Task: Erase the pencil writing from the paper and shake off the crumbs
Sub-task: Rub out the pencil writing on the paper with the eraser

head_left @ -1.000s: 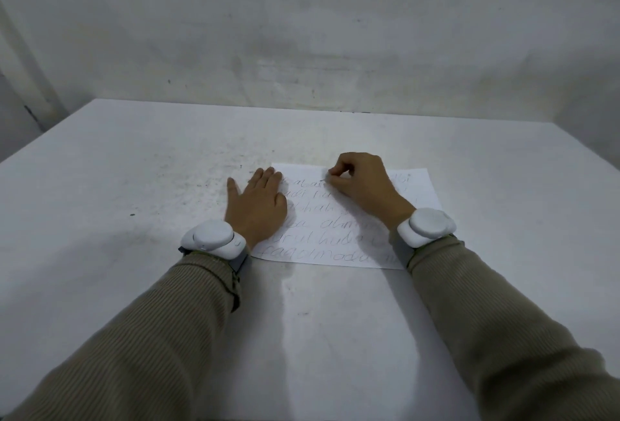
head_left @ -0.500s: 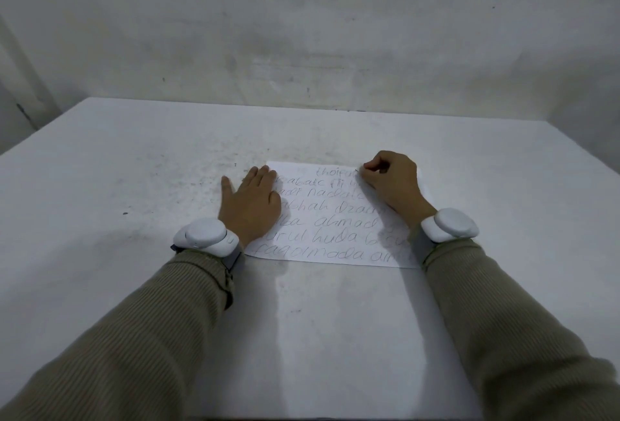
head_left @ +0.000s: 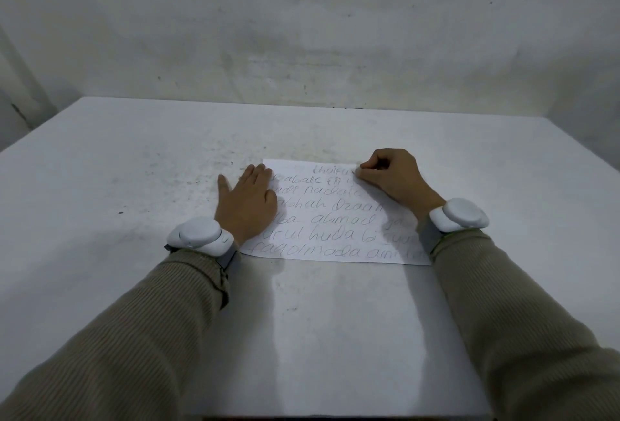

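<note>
A white rectangular sheet of paper point(head_left: 335, 219) covered in pencil handwriting lies flat near the middle of the scuffed white worktop point(head_left: 134, 185), its long axis running left to right. The left hand point(head_left: 246, 206) rests flat across the sheet's left edge, fingers straight and close together, thumb spread onto the worktop, likely pinning it down. The right hand point(head_left: 392, 175) has its fingers curled tight, pinching what looks like a small pale eraser point(head_left: 358, 170) on the top line near the sheet's far edge. The other written lines lie nearer the person and leftward of it. Behind the worktop's far edge stands a stained pale wall point(head_left: 302, 34).
</note>
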`<move>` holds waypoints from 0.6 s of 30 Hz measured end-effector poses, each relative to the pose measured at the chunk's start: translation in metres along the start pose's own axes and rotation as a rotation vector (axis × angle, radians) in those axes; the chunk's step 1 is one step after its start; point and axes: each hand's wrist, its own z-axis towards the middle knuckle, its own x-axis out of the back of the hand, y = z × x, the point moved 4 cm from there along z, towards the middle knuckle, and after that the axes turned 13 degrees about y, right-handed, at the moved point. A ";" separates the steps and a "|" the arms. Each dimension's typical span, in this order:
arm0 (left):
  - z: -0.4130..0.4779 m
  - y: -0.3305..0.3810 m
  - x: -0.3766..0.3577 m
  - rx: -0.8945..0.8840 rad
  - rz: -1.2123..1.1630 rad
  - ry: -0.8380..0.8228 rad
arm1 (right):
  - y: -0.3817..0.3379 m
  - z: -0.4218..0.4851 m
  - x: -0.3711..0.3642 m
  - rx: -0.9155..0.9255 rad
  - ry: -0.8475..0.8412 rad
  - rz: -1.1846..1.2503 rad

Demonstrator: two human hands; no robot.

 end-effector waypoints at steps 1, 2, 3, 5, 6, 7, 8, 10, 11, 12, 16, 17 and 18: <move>0.000 0.000 0.000 -0.001 0.002 -0.001 | 0.001 0.002 0.000 0.004 0.034 -0.026; 0.000 -0.001 -0.001 0.000 0.003 0.000 | 0.002 0.004 -0.001 0.013 0.084 -0.060; 0.000 0.000 0.000 0.001 0.005 0.003 | 0.001 0.005 -0.003 0.023 0.130 -0.087; 0.000 0.000 0.000 0.005 0.011 0.011 | 0.001 0.005 -0.005 0.031 0.143 -0.087; 0.000 0.000 -0.001 0.005 0.012 0.013 | 0.000 0.005 -0.004 0.025 0.105 -0.061; 0.000 0.001 0.000 0.004 0.014 0.016 | 0.001 0.003 -0.002 0.013 0.051 -0.032; 0.000 0.001 0.000 0.004 0.016 0.018 | 0.001 0.003 0.000 0.002 -0.004 -0.011; 0.000 0.001 0.000 0.006 0.010 0.014 | 0.003 0.004 0.003 -0.018 -0.053 -0.006; 0.000 0.001 0.000 0.005 0.001 0.013 | 0.004 0.005 0.002 -0.023 -0.032 -0.017; 0.000 0.000 0.000 0.004 -0.006 0.011 | 0.005 0.007 0.001 -0.023 0.010 -0.038; 0.001 0.000 0.000 0.009 -0.003 0.004 | 0.003 0.007 -0.003 0.006 0.075 -0.070; 0.001 0.000 0.000 0.008 -0.004 0.005 | 0.003 0.006 -0.002 0.006 0.036 -0.046; 0.001 0.001 0.000 0.006 -0.006 0.009 | 0.003 0.005 0.000 -0.001 -0.010 -0.027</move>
